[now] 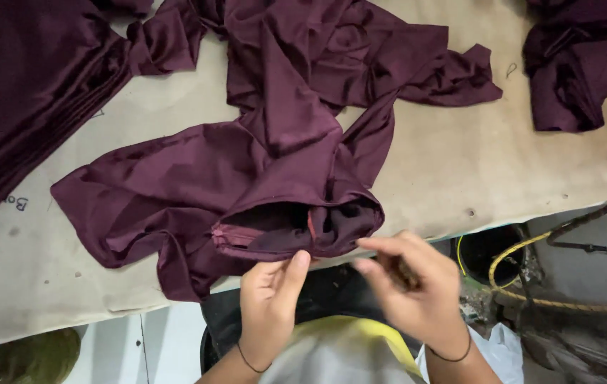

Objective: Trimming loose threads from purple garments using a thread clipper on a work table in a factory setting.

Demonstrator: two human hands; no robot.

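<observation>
A dark maroon garment (246, 171) lies crumpled on the beige table (474, 171), its open hem facing me at the near edge. My left hand (269, 302) pinches the lower hem of that opening, thumb pressed against the fabric fold. My right hand (413, 288) hovers just right of the hem, fingers curled around a small dark object I cannot identify, index finger and thumb stretched toward the cloth. Both wrists wear thin dark bands.
A neat stack of maroon fabric (26, 92) lies at the far left. Another maroon heap (581, 64) sits at the far right. Below the table edge are a yellow hose (531, 249), a dark bin (488, 252) and green cloth (26, 359).
</observation>
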